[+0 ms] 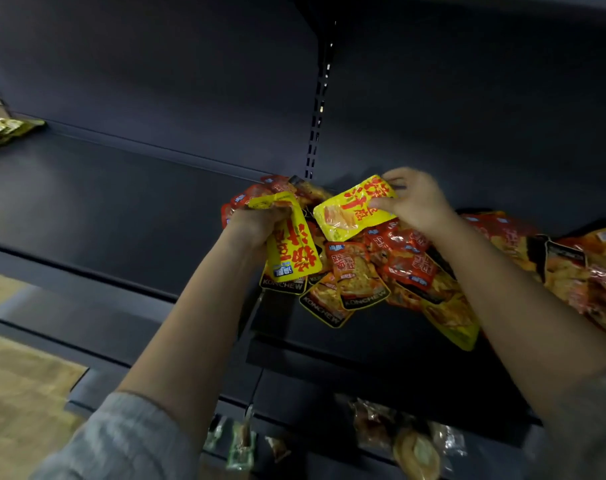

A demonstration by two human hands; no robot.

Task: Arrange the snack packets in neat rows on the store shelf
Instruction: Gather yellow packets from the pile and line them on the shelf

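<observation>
A loose heap of red, orange and yellow snack packets [408, 268] lies on the dark store shelf [97, 206], from the middle to the right edge. My left hand [256, 220] grips the top of a yellow packet with red lettering [294, 251], which hangs down over the heap. My right hand [412, 199] pinches a corner of a second yellow packet [353, 209], lifted above the pile. The two held packets are close together but apart.
The left stretch of the shelf is bare dark metal. A few green packets [7, 131] lie at the far left. A slotted upright [317, 109] divides the back panel. Clear-wrapped snacks [398, 441] sit on a lower shelf. Tan floor [21, 389] shows at lower left.
</observation>
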